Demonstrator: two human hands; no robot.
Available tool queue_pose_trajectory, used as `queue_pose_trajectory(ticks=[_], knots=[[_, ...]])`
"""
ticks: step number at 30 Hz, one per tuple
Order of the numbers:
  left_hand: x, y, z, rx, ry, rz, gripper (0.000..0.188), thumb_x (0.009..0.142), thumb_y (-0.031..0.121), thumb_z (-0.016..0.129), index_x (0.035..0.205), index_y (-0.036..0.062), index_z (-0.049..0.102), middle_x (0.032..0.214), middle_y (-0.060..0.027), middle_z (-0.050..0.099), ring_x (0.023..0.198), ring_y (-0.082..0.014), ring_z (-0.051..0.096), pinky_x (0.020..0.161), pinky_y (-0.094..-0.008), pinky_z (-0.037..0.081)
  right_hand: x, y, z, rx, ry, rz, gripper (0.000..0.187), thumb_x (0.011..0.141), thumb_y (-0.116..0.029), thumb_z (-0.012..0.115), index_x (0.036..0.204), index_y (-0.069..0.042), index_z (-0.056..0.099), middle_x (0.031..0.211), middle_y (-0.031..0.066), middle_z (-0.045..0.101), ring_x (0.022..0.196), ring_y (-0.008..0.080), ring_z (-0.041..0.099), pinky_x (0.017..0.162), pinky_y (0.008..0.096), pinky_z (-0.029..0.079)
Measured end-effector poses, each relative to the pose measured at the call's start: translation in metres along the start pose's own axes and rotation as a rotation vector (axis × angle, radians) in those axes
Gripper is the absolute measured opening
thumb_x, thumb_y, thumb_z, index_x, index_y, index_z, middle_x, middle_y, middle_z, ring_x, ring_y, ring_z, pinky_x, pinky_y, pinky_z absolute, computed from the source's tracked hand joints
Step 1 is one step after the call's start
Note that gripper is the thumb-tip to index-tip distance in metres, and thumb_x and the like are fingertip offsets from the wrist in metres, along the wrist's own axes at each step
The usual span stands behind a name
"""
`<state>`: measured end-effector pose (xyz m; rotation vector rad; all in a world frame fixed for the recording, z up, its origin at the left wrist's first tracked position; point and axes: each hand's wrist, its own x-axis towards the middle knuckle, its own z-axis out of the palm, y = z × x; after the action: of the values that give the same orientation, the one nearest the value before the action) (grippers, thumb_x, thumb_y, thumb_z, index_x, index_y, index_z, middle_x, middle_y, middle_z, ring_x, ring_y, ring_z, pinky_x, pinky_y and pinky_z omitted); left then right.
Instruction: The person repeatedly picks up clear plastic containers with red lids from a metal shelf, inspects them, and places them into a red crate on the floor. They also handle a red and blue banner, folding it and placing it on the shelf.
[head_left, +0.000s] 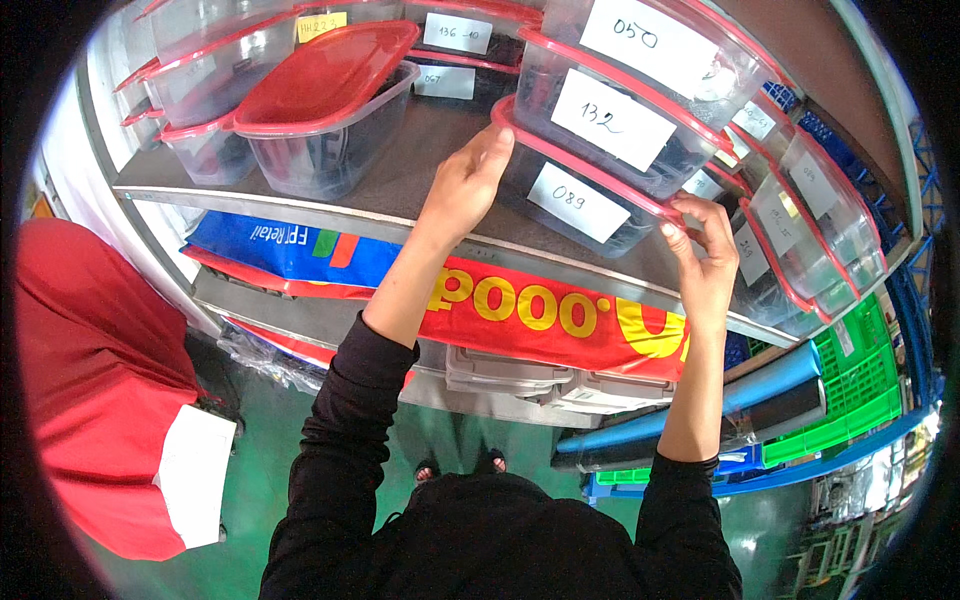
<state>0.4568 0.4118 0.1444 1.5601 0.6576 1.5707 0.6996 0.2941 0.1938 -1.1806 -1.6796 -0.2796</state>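
Note:
Both my arms reach up to a stack of clear plastic boxes with red lids on a grey shelf. My left hand (468, 183) is at the left end of the bottom box (578, 200), its thumb up against the red lid's rim. My right hand (706, 243) grips the right corner of that same lid, fingers curled over it and thumb in front. On top of it rest a middle box (612, 120) and an upper box (650, 40), each with a white handwritten label. Dark contents show dimly through the walls.
To the left stands another clear box (320, 160), its red lid (330, 80) lying tilted on it. More labelled boxes (800, 220) are stacked at the right. Below are a red banner (550, 310), blue and black rolls (740, 400) and green crates (850, 370). A person in red (100, 390) is at the left.

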Motion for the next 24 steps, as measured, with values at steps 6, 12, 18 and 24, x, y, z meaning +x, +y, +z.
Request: queue_pose_trajectory(ticks=[6, 12, 18, 24], knots=[[-0.012, 0.023, 0.003, 0.123, -0.018, -0.066, 0.058, 0.094, 0.050, 0.043, 0.126, 0.0029, 0.052, 0.127, -0.0187, 0.053, 0.121, -0.0271, 0.048, 0.101, -0.0343, 0.035, 0.001, 0.005, -0.009, 0.001, 0.013, -0.062, 0.025, 0.076, -0.017, 0.073, 0.095, -0.004, 0.063, 0.099, 0.0084, 0.063, 0.096, 0.0211, 0.060, 0.081, 0.0323, 0.047], [-0.012, 0.025, 0.025, 0.208, 0.016, -0.125, 0.076, 0.089, 0.064, 0.035, 0.133, 0.0025, 0.041, 0.133, -0.0216, 0.047, 0.127, -0.0300, 0.040, 0.105, -0.0364, 0.028, -0.002, 0.007, -0.016, 0.052, 0.059, -0.156, 0.024, 0.071, -0.012, 0.075, 0.090, -0.003, 0.064, 0.094, 0.0097, 0.062, 0.093, 0.0232, 0.061, 0.083, 0.0325, 0.047], [0.005, 0.020, 0.069, -0.055, -0.087, -0.325, 0.078, 0.091, 0.062, 0.032, 0.143, 0.0038, 0.025, 0.146, -0.0159, 0.030, 0.136, -0.0288, 0.026, 0.110, -0.0436, 0.014, -0.020, 0.010, -0.032, 0.035, 0.119, -0.175, 0.025, 0.068, -0.007, 0.077, 0.088, -0.003, 0.063, 0.092, 0.0079, 0.059, 0.086, 0.0195, 0.058, 0.075, 0.0299, 0.047], [0.027, 0.017, 0.165, -0.520, 0.055, -0.312, 0.052, 0.097, 0.040, 0.024, 0.126, 0.0026, 0.045, 0.129, -0.0160, 0.049, 0.122, -0.0286, 0.043, 0.104, -0.0411, 0.030, -0.031, 0.011, -0.049, -0.072, 0.243, -0.251, 0.027, 0.063, -0.003, 0.072, 0.088, -0.009, 0.065, 0.089, 0.0067, 0.058, 0.085, 0.0261, 0.056, 0.072, 0.0358, 0.047]])
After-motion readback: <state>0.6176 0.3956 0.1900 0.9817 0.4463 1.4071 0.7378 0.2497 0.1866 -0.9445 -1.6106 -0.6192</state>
